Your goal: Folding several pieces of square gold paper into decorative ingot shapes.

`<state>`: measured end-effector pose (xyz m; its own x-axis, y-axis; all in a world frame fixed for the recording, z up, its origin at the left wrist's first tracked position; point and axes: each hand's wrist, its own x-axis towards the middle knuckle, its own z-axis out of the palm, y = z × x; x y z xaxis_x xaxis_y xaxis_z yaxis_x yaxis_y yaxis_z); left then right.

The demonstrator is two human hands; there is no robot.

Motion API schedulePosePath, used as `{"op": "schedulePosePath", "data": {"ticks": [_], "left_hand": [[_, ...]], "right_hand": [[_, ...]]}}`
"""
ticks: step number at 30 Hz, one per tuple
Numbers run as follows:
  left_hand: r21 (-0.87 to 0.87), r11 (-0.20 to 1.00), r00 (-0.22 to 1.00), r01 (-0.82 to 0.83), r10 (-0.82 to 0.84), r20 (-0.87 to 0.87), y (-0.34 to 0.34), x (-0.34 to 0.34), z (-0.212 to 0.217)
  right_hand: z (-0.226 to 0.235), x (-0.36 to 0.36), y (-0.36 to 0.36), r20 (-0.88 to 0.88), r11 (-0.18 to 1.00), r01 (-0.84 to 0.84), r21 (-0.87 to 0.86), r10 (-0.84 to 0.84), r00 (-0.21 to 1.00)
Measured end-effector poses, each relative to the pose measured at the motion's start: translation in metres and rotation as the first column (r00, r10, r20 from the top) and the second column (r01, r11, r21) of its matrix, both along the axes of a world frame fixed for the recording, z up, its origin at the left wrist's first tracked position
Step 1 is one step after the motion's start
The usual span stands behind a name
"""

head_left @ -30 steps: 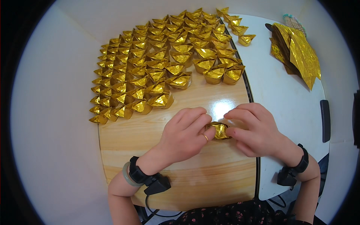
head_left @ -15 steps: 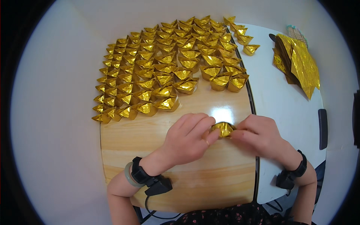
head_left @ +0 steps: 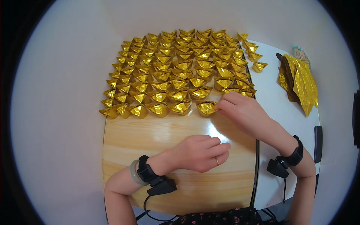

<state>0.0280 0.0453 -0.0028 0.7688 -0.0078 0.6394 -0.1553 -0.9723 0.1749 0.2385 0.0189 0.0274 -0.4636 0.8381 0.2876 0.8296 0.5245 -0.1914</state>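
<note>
A folded gold paper ingot (head_left: pixel 206 108) stands at the near edge of the rows, right of the front-row ingots. My right hand (head_left: pixel 240 112) pinches its right tip between thumb and fingers. Behind that hand, a few ingots at the rows' right end are partly hidden. Several rows of like gold paper ingots (head_left: pixel 159 108) cover the far part of the wooden table. My left hand (head_left: pixel 202 153) hovers over the bare wood nearer to me, its fingers curled closed, with nothing visible in them.
A white table (head_left: pixel 275 90) adjoins the wooden table (head_left: pixel 150 140) on the right, with a dark seam between. A short line of ingots (head_left: pixel 259 67) stands on it. Farther right lies a stack of gold foil sheets (head_left: pixel 300 80), near a dark grey bar (head_left: pixel 318 144) at the edge.
The gold ingot, held between both hands before, now stands at the front of the rows. My right hand moved forward with it; my left hand let go and drew slightly back. The view shifted.
</note>
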Motion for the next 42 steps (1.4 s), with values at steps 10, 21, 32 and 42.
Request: {"op": "schedulePosePath", "data": {"ticks": [10, 21, 32, 42], "left_hand": [[0.126, 0.992, 0.999, 0.000, -0.006, 0.045, 0.001, 0.003, -0.004], [0.048, 0.999, 1.000, 0.022, -0.022, -0.004, 0.001, 0.001, -0.006], [0.046, 0.999, 0.999, 0.006, -0.004, -0.044, 0.002, 0.001, -0.005], [0.088, 0.996, 0.991, -0.028, 0.016, 0.135, 0.005, 0.010, -0.002]], "right_hand": [[0.005, -0.003, 0.002, -0.038, 0.997, 0.081, 0.015, -0.081, 0.996], [0.001, 0.155, -0.046, 0.008, 0.651, 0.703, 0.286, -0.735, 0.678], [-0.017, 0.178, -0.081, 0.181, 0.499, 0.867, 0.013, -0.854, 0.489], [0.084, 0.072, -0.129, 0.236, 0.619, 0.785, -0.031, -0.759, 0.607]]}}
